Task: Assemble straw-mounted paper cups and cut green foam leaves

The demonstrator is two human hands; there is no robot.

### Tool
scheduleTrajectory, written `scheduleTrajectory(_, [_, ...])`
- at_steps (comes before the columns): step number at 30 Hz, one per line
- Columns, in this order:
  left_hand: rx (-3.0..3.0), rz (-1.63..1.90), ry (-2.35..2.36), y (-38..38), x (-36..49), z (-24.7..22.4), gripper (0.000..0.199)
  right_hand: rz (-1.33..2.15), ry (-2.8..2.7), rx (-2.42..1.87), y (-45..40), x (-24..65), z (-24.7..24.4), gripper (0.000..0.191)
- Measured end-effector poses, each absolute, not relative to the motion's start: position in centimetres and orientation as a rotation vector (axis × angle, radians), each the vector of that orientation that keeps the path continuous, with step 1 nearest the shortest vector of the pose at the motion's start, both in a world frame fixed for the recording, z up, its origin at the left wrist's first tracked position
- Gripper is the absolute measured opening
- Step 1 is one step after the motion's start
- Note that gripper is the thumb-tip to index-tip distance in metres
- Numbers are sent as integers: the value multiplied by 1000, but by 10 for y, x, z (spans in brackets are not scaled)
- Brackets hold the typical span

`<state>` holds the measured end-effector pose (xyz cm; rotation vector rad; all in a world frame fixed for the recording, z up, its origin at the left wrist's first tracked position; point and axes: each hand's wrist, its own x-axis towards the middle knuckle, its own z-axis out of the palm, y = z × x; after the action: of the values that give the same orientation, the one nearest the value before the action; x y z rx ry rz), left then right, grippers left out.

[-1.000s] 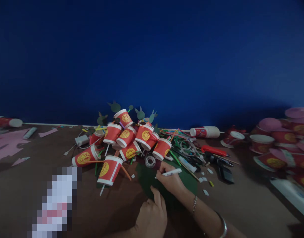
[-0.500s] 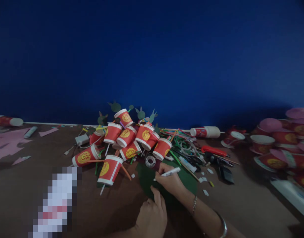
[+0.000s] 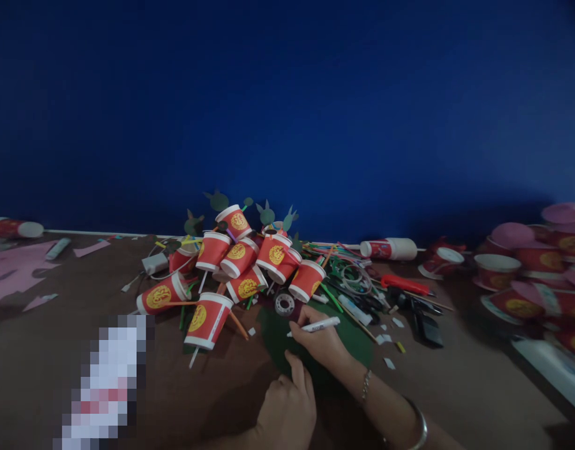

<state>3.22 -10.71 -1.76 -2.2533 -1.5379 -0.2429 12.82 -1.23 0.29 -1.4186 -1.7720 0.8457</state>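
Observation:
In my right hand (image 3: pixel 318 340) is a white marker (image 3: pixel 321 324), its tip pointing left just above or on a sheet of dark green paper (image 3: pixel 355 340). The fingers are closed in a writing grip. My left hand (image 3: pixel 289 409) rests on the near edge of that sheet, its index finger stretched forward and the other fingers partly bent. It holds nothing. A grey ring-shaped piece (image 3: pixel 284 304) lies by the sheet's far edge, close to my right fingertips. Any line under the marker tip is too dark to make out.
Red paper cups (image 3: pixel 209 320) with straws are heaped beyond my hands. Right of the paper lie cables (image 3: pixel 357 275), a glue tube (image 3: pixel 355 309), a red cutter (image 3: pixel 404 285) and paper scraps. More cups with pink discs (image 3: pixel 512 236) stand far right. Pink paper (image 3: pixel 20 265) lies left.
My right hand has shifted slightly left and up on the green paper, carrying the marker. My left hand stays in place.

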Motion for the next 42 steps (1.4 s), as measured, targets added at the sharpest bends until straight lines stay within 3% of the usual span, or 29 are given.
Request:
scheduleTrajectory(8, [-2254,-236,-1504,-106,31,-18,30,1014,-1477,-1363,-6,138,1,26])
scheduleTrajectory(42, [-2290,-192,-1495,-106,32,-20,25,879,-1680,-1493,-8,139,1,23])
